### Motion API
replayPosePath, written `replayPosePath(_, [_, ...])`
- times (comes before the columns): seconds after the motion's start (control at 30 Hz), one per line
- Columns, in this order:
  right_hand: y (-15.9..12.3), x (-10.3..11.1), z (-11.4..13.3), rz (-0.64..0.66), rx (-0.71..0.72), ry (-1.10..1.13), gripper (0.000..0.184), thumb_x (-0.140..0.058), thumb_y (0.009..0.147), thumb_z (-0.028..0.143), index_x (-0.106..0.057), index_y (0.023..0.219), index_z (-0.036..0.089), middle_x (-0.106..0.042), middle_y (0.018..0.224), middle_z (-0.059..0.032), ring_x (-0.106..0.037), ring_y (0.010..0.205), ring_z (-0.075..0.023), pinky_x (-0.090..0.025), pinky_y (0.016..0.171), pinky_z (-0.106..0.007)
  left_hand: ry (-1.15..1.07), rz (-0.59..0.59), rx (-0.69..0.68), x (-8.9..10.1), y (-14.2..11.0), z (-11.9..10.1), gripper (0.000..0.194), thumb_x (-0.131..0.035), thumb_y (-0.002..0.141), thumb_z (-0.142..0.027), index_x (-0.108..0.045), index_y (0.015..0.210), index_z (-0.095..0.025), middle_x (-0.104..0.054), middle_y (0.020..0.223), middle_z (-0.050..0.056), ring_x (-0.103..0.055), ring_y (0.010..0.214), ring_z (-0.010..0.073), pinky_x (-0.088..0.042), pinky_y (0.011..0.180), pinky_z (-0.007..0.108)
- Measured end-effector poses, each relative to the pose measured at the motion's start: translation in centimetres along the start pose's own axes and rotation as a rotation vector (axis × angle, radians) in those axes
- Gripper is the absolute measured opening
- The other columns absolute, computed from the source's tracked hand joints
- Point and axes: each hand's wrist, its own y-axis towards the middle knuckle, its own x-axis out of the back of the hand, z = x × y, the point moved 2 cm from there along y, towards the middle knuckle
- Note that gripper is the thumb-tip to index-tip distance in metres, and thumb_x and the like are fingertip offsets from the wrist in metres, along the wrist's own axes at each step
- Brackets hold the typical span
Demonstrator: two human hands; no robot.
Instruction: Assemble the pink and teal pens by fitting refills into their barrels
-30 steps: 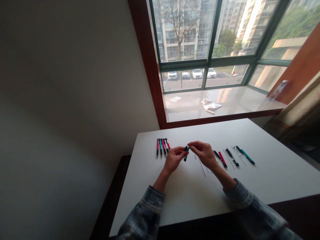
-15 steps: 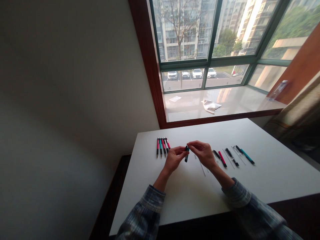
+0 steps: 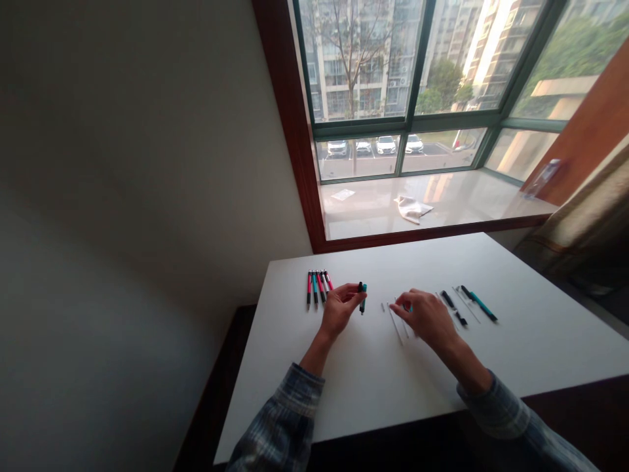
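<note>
My left hand (image 3: 339,309) pinches a teal and black pen barrel (image 3: 363,303) above the table, tilted nearly upright. My right hand (image 3: 417,311) has moved over the loose pen parts, with its fingertips together at the upper end of a thin white ink refill (image 3: 396,326). Whether anything sits between those fingertips is too small to tell. A bit of teal shows beneath the right hand, and its kind is hidden. A small pale piece (image 3: 383,307) lies just left of the refill.
Several assembled pens (image 3: 315,288) stand in a row at the table's left. On the right are black pen parts (image 3: 448,300), more thin refills and a teal barrel (image 3: 484,307). Behind the white table (image 3: 363,387) is a windowsill (image 3: 363,219) with a crumpled cloth (image 3: 413,208).
My right hand has left the pen barrel and moved right and down to the loose parts. My left hand keeps the barrel and has shifted slightly left.
</note>
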Motion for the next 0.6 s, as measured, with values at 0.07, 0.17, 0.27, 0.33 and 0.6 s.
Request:
replayPosePath(0.07, [-1.0, -0.8, -0.1, 0.070, -0.031, -0.085, 0.020, -0.074, 0.089, 0.039, -0.075, 0.075, 0.024, -0.075, 0.079, -0.0066, -0.069, 0.067, -0.0220, -0.050, 0.059, -0.032, 0.007, -0.001, -0.008, 0.0, 0.0, 0.1, 0.033, -0.087, 0.074, -0.040, -0.082, 0.097, -0.017, -0.080, 0.097, 0.010, -0.073, 0.088, 0.0228, -0.059, 0.085, 0.037])
replayPosePath(0.17, [-1.7, -1.6, 0.3, 0.112, -0.083, -0.148, 0.018, -0.078, 0.086, 0.034, -0.074, 0.073, 0.023, -0.076, 0.082, -0.0097, -0.071, 0.070, -0.0247, -0.051, 0.059, -0.033, 0.016, -0.001, -0.021, 0.1, 0.1, 0.2, 0.032, -0.086, 0.075, -0.039, -0.082, 0.097, -0.017, -0.080, 0.098, 0.010, -0.073, 0.088, 0.0229, -0.059, 0.087, 0.038])
replayPosePath(0.27, [-1.6, -1.8, 0.9, 0.140, -0.116, -0.186, 0.015, -0.079, 0.085, 0.031, -0.075, 0.073, 0.022, -0.076, 0.083, -0.0122, -0.073, 0.072, -0.0264, -0.052, 0.059, -0.034, 0.022, -0.008, -0.029, 0.2, 0.2, 0.3, 0.031, -0.086, 0.075, -0.039, -0.081, 0.097, -0.017, -0.080, 0.097, 0.009, -0.073, 0.088, 0.0225, -0.059, 0.086, 0.038])
replayPosePath(0.33, [-1.3, -1.7, 1.2, 0.162, -0.135, -0.211, 0.014, -0.077, 0.086, 0.028, -0.076, 0.074, 0.021, -0.076, 0.081, -0.0131, -0.074, 0.074, -0.0277, -0.053, 0.059, -0.034, 0.036, -0.013, -0.036, 0.3, 0.2, 0.4, 0.031, -0.085, 0.076, -0.039, -0.081, 0.098, -0.018, -0.080, 0.096, 0.009, -0.073, 0.087, 0.0225, -0.059, 0.085, 0.038])
replayPosePath(0.6, [-0.4, -1.3, 2.0, 0.199, -0.215, -0.195, 0.014, -0.070, 0.089, 0.025, -0.079, 0.080, 0.020, -0.078, 0.082, -0.0139, -0.075, 0.078, -0.0282, -0.053, 0.063, -0.033, 0.106, -0.001, -0.066, 0.3, 0.1, 0.5, 0.032, -0.083, 0.079, -0.040, -0.081, 0.101, -0.017, -0.079, 0.096, 0.010, -0.072, 0.088, 0.0232, -0.059, 0.082, 0.038])
